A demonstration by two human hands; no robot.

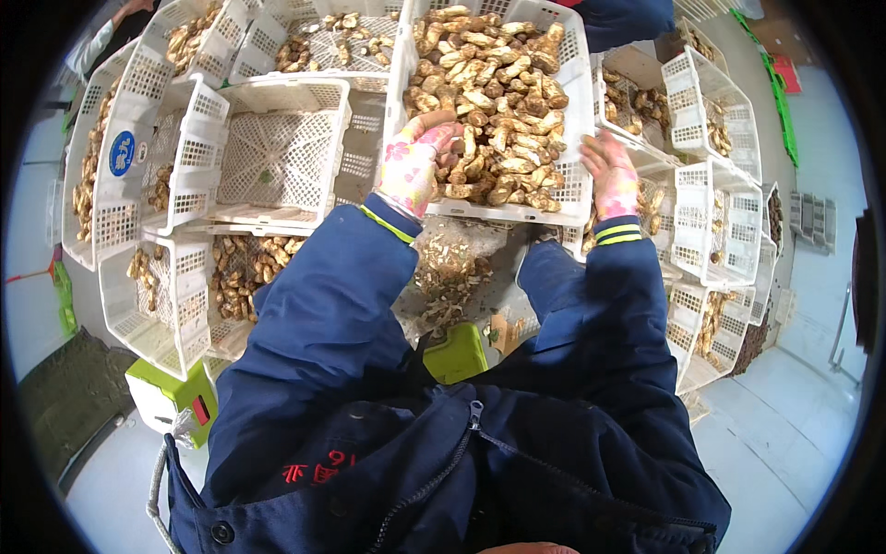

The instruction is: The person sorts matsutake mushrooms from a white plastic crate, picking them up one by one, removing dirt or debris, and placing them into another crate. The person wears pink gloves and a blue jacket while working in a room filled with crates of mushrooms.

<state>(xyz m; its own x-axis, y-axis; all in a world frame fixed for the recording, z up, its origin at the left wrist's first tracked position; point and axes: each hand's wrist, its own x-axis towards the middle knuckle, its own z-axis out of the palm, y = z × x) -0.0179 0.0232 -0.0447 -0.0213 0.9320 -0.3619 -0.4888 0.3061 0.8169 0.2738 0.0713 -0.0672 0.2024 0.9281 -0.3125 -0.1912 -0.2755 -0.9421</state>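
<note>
A white plastic crate [577,120] stands in front of me, heaped with brown-and-cream mushrooms [498,102] with thick stems. My left hand [415,162], in a pink floral glove that leaves the fingers bare, reaches over the crate's near left part. Its fingers are loosely bent and apart above the mushrooms, and I see nothing gripped in them. At the right rim is my right hand [609,171], gloved the same way. Its fingers are stretched and spread beside the crate's outer wall; whether they touch it I cannot tell.
An almost bare white crate [334,138] stands left of the full one. More perforated crates with mushrooms, such as a right-hand crate [688,217], are stacked on both sides. Trimmings [452,268] lie on the floor below, near a green stool [457,354]. Another person's dark sleeve [623,20] shows beyond.
</note>
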